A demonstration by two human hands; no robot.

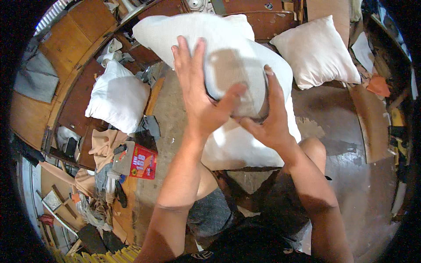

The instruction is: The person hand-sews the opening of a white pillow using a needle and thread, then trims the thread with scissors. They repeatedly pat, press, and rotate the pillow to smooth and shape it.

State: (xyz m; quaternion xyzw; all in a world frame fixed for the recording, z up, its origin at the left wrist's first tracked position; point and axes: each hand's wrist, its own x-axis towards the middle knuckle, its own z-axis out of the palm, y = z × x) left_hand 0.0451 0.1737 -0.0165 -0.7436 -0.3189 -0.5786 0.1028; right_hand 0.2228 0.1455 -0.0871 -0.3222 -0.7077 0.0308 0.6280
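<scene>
A pale grey-white fabric cushion (228, 65) is raised in front of me, with a bulging part of it between my two hands. My left hand (199, 101) presses on its left side, fingers stretched upward along the fabric and the thumb blurred across the front. On the right side, my right hand (274, 120) curves around the bulge with its fingers up the edge and its thumb underneath. A dark line runs along the lower rim of the bulge; whether it is a seam or a shadow I cannot tell. Beneath lies a white pillow (250, 151), partly covered by my hands and the cushion.
One white pillow (318, 52) lies at the far right, another white pillow (118, 96) at the left. A red flat package (143, 162) lies beside cloth scraps (103, 149) at the left. Wooden boards (74, 39) line the left, and a brown board (372, 125) lies at the right.
</scene>
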